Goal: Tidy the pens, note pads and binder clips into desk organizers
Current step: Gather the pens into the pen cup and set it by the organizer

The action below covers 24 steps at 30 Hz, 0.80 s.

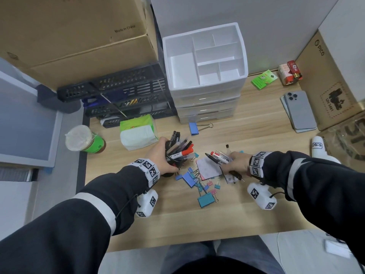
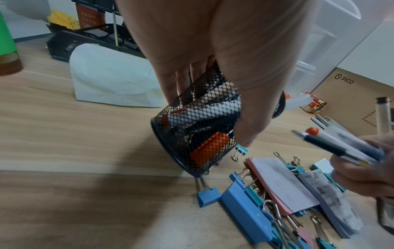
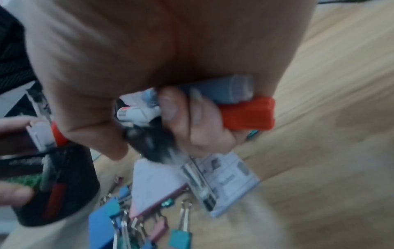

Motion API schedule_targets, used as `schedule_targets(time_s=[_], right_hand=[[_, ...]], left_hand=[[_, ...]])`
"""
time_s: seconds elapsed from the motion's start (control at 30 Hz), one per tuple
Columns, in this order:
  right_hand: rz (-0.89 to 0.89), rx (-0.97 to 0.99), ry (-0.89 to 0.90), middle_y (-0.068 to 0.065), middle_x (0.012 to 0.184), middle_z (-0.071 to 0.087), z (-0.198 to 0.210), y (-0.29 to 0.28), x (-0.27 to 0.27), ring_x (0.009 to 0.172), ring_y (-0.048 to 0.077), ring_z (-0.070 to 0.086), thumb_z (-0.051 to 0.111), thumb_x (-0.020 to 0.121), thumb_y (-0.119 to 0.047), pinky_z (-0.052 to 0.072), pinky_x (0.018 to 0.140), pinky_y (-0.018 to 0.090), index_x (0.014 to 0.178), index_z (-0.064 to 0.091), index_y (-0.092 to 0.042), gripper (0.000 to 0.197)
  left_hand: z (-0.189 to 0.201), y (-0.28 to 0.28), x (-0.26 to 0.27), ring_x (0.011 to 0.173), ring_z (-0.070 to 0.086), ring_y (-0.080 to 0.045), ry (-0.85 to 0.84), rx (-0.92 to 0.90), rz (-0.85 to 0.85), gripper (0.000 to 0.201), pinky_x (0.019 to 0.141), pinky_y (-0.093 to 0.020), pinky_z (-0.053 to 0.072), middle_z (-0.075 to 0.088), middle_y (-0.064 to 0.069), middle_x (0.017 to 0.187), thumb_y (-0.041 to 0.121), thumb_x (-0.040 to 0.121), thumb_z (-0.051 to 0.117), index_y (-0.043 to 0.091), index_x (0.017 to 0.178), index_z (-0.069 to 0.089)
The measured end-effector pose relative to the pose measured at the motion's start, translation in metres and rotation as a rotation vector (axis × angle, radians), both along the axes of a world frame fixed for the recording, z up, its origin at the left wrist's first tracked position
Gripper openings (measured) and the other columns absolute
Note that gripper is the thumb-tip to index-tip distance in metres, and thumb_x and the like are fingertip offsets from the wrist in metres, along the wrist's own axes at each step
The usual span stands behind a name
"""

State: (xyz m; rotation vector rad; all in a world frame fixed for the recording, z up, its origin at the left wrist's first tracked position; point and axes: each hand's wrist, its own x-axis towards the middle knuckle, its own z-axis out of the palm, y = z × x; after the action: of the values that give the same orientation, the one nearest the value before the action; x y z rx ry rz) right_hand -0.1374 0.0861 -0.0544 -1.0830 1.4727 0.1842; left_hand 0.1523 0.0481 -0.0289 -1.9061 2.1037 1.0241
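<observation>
My left hand (image 1: 160, 155) grips a black mesh pen cup (image 2: 198, 134), tilted to the right and holding several pens (image 1: 180, 148). In the left wrist view its lower rim rests on the desk. My right hand (image 1: 237, 163) holds a bundle of pens and markers (image 1: 219, 157), one with a red cap (image 3: 247, 114), just above the note pads (image 1: 207, 167). Blue, teal and pink binder clips (image 1: 194, 180) lie scattered around the pads; one blue clip (image 1: 194, 128) lies apart near the drawers. A white drawer organizer (image 1: 205, 56) with an open divided top stands at the back.
A tissue pack (image 1: 137, 133) and a lidded cup (image 1: 85, 139) sit to the left. A black mesh rack (image 1: 118, 93) stands behind them under a cardboard box (image 1: 79, 32). Phones (image 1: 300, 111), small boxes (image 1: 276, 77) and a Pico carton (image 1: 331, 80) occupy the right side.
</observation>
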Motion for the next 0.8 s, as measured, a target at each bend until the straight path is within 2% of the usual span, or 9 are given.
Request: schedule_targets(time_s=[0.1,0.17,0.27,0.37,0.47,0.53,0.6,0.7,0.8], right_hand=[[-0.137,0.091,-0.081,0.008,0.052,0.060,0.004,-0.005,0.005,0.039,0.018,0.051,0.062,0.076,-0.011,0.040,0.039,0.019,0.070,0.060,-0.004,0.009],[-0.228,0.123,-0.149,0.007,0.047,0.055,0.004,-0.007,0.007,0.034,0.017,0.042,0.057,0.077,-0.005,0.033,0.035,0.018,0.066,0.056,-0.002,0.011],[-0.403,0.144,-0.245,0.010,0.055,0.056,0.005,-0.011,0.006,0.039,0.017,0.041,0.054,0.077,0.000,0.034,0.036,0.018,0.075,0.052,-0.002,0.003],[-0.578,0.161,-0.382,0.006,0.062,0.052,0.009,-0.019,0.006,0.039,0.012,0.037,0.050,0.078,0.002,0.033,0.034,0.017,0.087,0.044,-0.007,0.014],[-0.718,0.222,-0.560,0.004,0.066,0.047,0.017,-0.026,0.010,0.037,0.009,0.034,0.051,0.068,0.002,0.031,0.031,0.017,0.082,0.039,-0.013,0.024],[-0.753,0.232,-0.652,0.004,0.070,0.043,0.024,-0.032,0.016,0.036,0.007,0.032,0.059,0.056,-0.003,0.028,0.031,0.016,0.074,0.039,-0.013,0.029],[-0.770,0.225,-0.721,0.004,0.072,0.038,0.030,-0.038,0.025,0.035,0.007,0.029,0.062,0.051,-0.005,0.025,0.032,0.016,0.070,0.041,-0.012,0.028],[-0.808,0.223,-0.813,0.002,0.074,0.038,0.039,-0.047,0.041,0.034,0.005,0.029,0.053,0.061,-0.002,0.023,0.031,0.016,0.069,0.038,-0.013,0.020],[-0.821,0.218,-0.855,0.000,0.070,0.034,0.046,-0.054,0.055,0.034,0.005,0.029,0.054,0.064,-0.002,0.024,0.030,0.017,0.071,0.038,-0.013,0.020]], left_hand=[[0.001,0.000,-0.001,0.089,0.064,-0.018,-0.007,-0.002,0.000,0.096,0.081,-0.038,0.057,0.063,0.003,0.104,0.039,0.051,0.093,0.019,0.127,0.038],[0.001,-0.001,-0.002,0.090,0.064,-0.018,-0.003,-0.001,0.006,0.096,0.082,-0.039,0.057,0.063,0.004,0.104,0.039,0.050,0.093,0.019,0.126,0.039],[0.002,-0.001,-0.004,0.091,0.063,-0.018,-0.002,-0.002,0.006,0.096,0.082,-0.040,0.057,0.062,0.004,0.104,0.038,0.050,0.093,0.019,0.126,0.039],[0.002,-0.002,-0.006,0.091,0.063,-0.018,-0.003,-0.004,0.011,0.097,0.083,-0.038,0.056,0.062,0.004,0.104,0.038,0.051,0.094,0.019,0.128,0.038],[0.004,-0.004,-0.008,0.090,0.063,-0.018,0.000,0.005,0.004,0.096,0.081,-0.037,0.056,0.062,0.005,0.103,0.039,0.051,0.093,0.020,0.127,0.038],[0.004,-0.006,-0.011,0.089,0.063,-0.017,0.007,0.013,-0.006,0.096,0.079,-0.035,0.056,0.061,0.005,0.102,0.038,0.051,0.093,0.020,0.126,0.037],[0.005,-0.006,-0.014,0.087,0.062,-0.016,0.018,0.018,-0.012,0.093,0.076,-0.032,0.054,0.061,0.004,0.100,0.038,0.052,0.093,0.020,0.124,0.037],[0.006,-0.007,-0.021,0.086,0.063,-0.016,0.048,0.024,-0.015,0.092,0.074,-0.030,0.053,0.062,0.004,0.099,0.036,0.051,0.094,0.021,0.123,0.037],[0.007,-0.008,-0.028,0.087,0.063,-0.016,0.067,0.031,-0.018,0.094,0.077,-0.032,0.054,0.061,0.005,0.100,0.038,0.050,0.095,0.020,0.123,0.038]])
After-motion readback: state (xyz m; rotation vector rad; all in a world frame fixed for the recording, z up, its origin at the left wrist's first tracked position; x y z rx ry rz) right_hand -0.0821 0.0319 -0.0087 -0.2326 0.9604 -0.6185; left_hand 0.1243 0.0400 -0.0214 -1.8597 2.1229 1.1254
